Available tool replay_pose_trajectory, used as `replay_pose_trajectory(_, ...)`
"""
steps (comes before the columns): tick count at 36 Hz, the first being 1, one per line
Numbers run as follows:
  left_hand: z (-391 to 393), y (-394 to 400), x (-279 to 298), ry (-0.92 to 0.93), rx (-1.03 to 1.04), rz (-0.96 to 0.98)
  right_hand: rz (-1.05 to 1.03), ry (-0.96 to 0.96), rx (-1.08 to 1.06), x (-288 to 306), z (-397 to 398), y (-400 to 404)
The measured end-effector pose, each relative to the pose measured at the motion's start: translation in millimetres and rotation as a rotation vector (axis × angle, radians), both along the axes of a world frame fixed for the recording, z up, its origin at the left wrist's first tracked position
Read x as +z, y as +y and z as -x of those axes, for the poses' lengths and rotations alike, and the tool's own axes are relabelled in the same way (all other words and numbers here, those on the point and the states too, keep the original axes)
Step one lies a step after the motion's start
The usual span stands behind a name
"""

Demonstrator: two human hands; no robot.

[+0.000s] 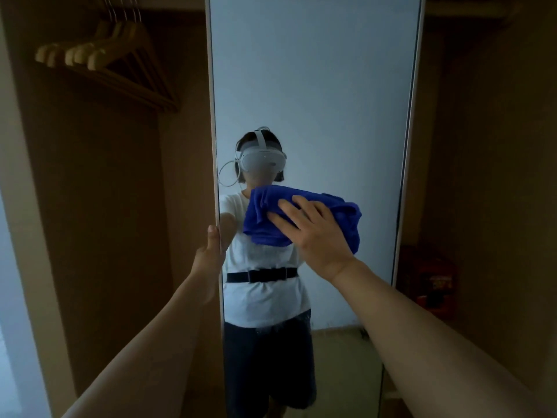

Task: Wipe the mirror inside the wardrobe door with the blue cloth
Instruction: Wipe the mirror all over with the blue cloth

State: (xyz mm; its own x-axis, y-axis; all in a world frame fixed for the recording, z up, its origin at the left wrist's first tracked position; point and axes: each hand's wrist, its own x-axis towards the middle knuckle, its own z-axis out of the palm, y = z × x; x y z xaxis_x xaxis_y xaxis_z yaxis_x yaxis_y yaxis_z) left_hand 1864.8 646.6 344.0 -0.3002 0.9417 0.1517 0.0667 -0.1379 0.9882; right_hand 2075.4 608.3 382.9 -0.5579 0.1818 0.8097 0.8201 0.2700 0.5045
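My right hand (313, 233) lay flat and spread on the cloth (301, 220), palm pressing the bunched blue wad against the mirror (316, 86) about midway up the glass. I judged the open palm was there to spread pressure across the wad, not to pinch it, so more of the fabric met the surface. The cloth bulged out above and to both sides of my fingers, folded thick, which gave the palm something to push on.

My left hand (212, 251) was wrapped on the door's (214, 116) left edge, thumb on the near side, the other fingers hidden behind it; I took that as a brace, since a hinged panel would swing away under the push of wiping.

The mirror filled the door from top to bottom, and the cloth covered only a small patch near its middle, so I judged most of the glass remained to be covered, the upper stretch especially. To the left, inside the wardrobe (105, 206), wooden hangers (99, 52) hung on the rail, well clear of my arms. A red object (434, 279) sat low to the right, too dim to identify.
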Motion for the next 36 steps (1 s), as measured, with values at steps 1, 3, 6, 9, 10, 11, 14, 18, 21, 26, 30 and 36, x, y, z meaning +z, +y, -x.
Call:
replay_pose_trajectory(1, -1.2, -0.4, -0.6, 0.001, 0.009, -0.005, 0.005, 0.012, 0.005, -5.9, -0.7, 0.3)
replay_pose_trajectory(3, -3.1, -0.3, -1.9, 0.003, 0.035, -0.005, 0.032, 0.024, 0.013, -23.9, -1.5, 0.6)
replay_pose_trajectory(6, -5.8, 0.1, -2.9, 0.014, 0.062, -0.009, 0.108, -0.046, -0.002, -59.2, -6.7, 2.1)
replay_pose_trajectory(9, -6.1, 0.8, -4.9, 0.010, 0.068, -0.008, 0.193, -0.136, -0.042, -98.7, -14.9, 2.7)
replay_pose_trajectory(10, -5.6, 1.1, -5.3, 0.003, 0.064, -0.008, 0.215, -0.146, -0.050, -109.8, -16.4, 2.2)
replay_pose_trajectory(11, -5.1, 1.4, -5.3, -0.004, 0.054, -0.009, 0.233, -0.151, -0.054, -118.5, -17.1, 1.6)
replay_pose_trajectory(14, -2.1, 0.0, -4.2, 0.001, 0.029, -0.002, 0.244, -0.176, -0.046, -124.4, -19.0, 0.5)
replay_pose_trajectory(18, 1.3, 0.0, -8.3, 0.045, 0.006, 0.040, 0.160, -0.267, -0.026, -99.5, -28.7, 1.1)
replay_pose_trajectory(21, 2.2, 0.9, -15.1, 0.068, -0.007, 0.056, 0.054, -0.150, -0.048, -70.0, -33.7, -0.9)
replay_pose_trajectory(26, 3.9, 0.3, -18.3, 0.039, -0.043, 0.063, 0.006, 0.235, -0.125, -22.0, -31.1, -0.9)
replay_pose_trajectory(30, 3.4, 1.5, -22.2, 0.019, -0.040, 0.018, 0.064, 0.441, -0.158, -27.8, -17.6, -1.4)
replay_pose_trajectory(36, 2.1, 5.5, -26.0, 0.069, 0.017, 0.014, 0.203, 0.620, -0.253, -98.4, -10.8, -12.8)
